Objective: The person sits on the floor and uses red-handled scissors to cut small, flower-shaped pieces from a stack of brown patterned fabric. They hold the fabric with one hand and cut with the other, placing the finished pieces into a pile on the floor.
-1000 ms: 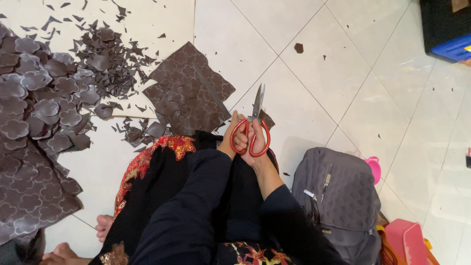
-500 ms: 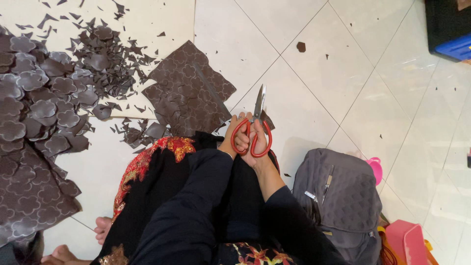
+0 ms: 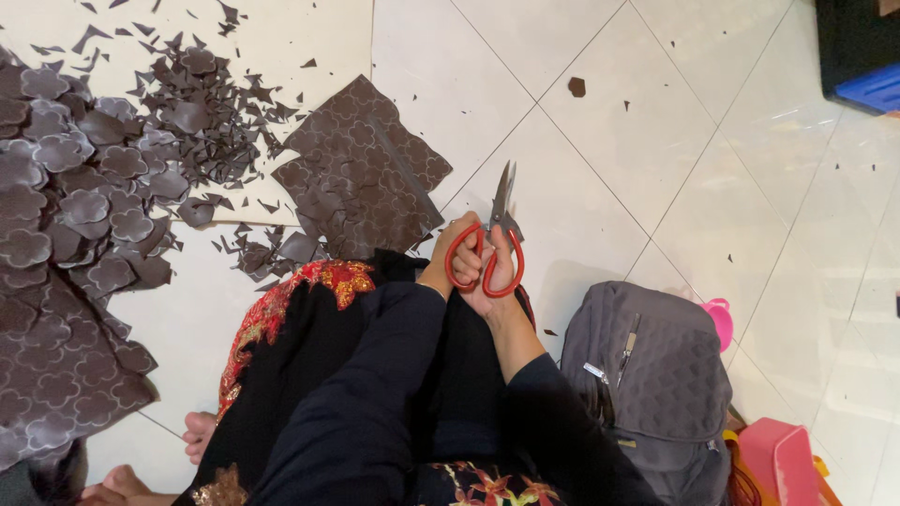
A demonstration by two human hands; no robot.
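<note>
My right hand grips red-handled scissors, blades pointing up and away over the white tiles. My left hand is pressed against the scissor handles from the left, fingers curled; whether it holds a small piece is hidden. A dark brown sheet embossed with flower shapes lies on the floor just left of my hands. Further left sits a pile of cut-out brown flower pieces and a scatter of offcuts.
A grey backpack stands at my right side, with pink objects beside it. A larger brown patterned sheet lies bottom left. A dark and blue box sits top right. One brown scrap lies alone on the tiles.
The hands and scissors stay in nearly the same place; the view has shifted only slightly.
</note>
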